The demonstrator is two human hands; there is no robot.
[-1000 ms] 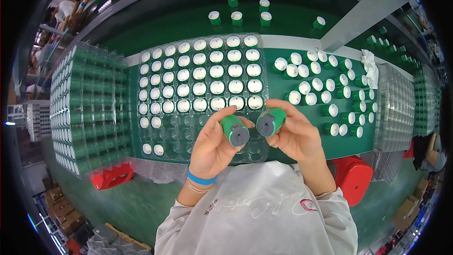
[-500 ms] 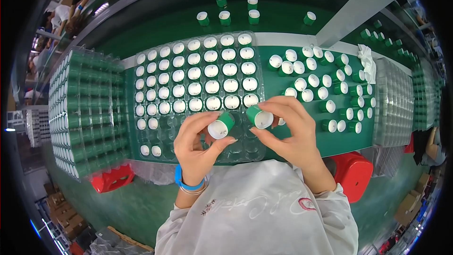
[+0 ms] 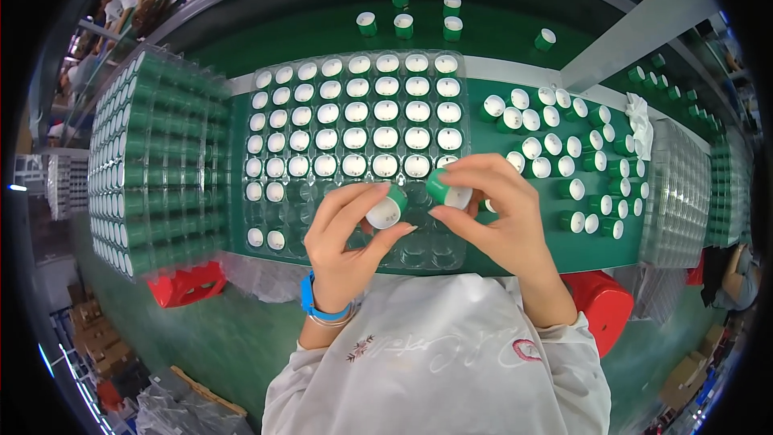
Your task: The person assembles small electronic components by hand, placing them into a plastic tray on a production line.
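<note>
The left piece [image 3: 385, 213] and right piece [image 3: 451, 189] are short, with round sides. Their sides are green and look smooth, and each has a shiny white end with tiny dark marks inside. The tray [image 3: 415, 254] under them is thin, clear, bumpy plastic with rows of round hollows. It lies on a flat green table [image 3: 523, 234].

The left hand [image 3: 350, 225] is half curled and holds the left piece between the thumb and bent fingers. The right hand [image 3: 499, 205] is curled too, and pinches the right piece, pointer finger on the far side and thumb on the near side. The pieces are close together but apart.

Both are over the near half of the tray, the right one by its right edge. Their white ends look toward the table's near edge. The left piece's long way slants, with its green end pointing far and right. The right one's green end points far and left.

More pieces [image 3: 354, 137] fill the tray's far rows, and a few sit by its near left corner.
</note>
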